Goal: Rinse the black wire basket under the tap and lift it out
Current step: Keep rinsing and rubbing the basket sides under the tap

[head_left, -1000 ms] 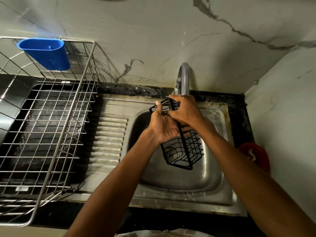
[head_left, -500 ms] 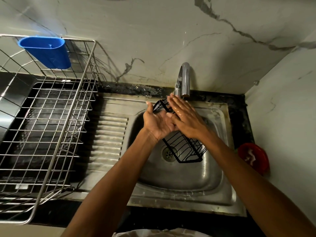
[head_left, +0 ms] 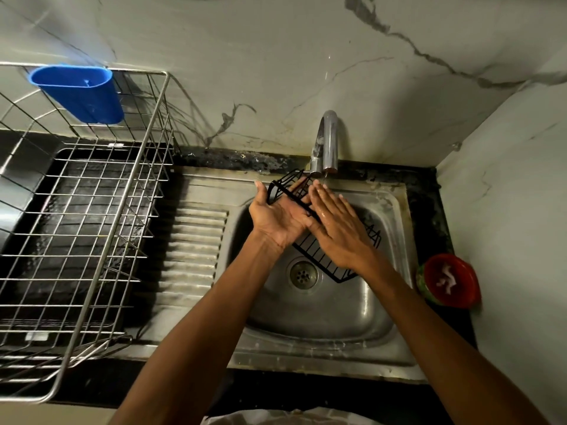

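Observation:
The black wire basket (head_left: 319,256) lies tilted over the steel sink bowl (head_left: 322,314), its upper end just below the tap spout (head_left: 326,142). My left hand (head_left: 277,217) is palm up under the basket's upper end with straight fingers, carrying it. My right hand (head_left: 337,228) lies flat and wet on top of the basket, fingers straight and pointing toward the tap. A thin stream of water falls from the spout onto my right fingertips. My hands hide the basket's middle.
A large steel dish rack (head_left: 76,240) with a blue plastic cup holder (head_left: 81,93) hooked on it stands to the left. The ribbed drainboard (head_left: 193,256) lies between rack and bowl. A red bowl (head_left: 449,280) sits at the right, against the marble wall.
My hands have let go their grip and opened flat. The basket has swung from hanging nearly upright to lying tilted and lower, between my two palms.

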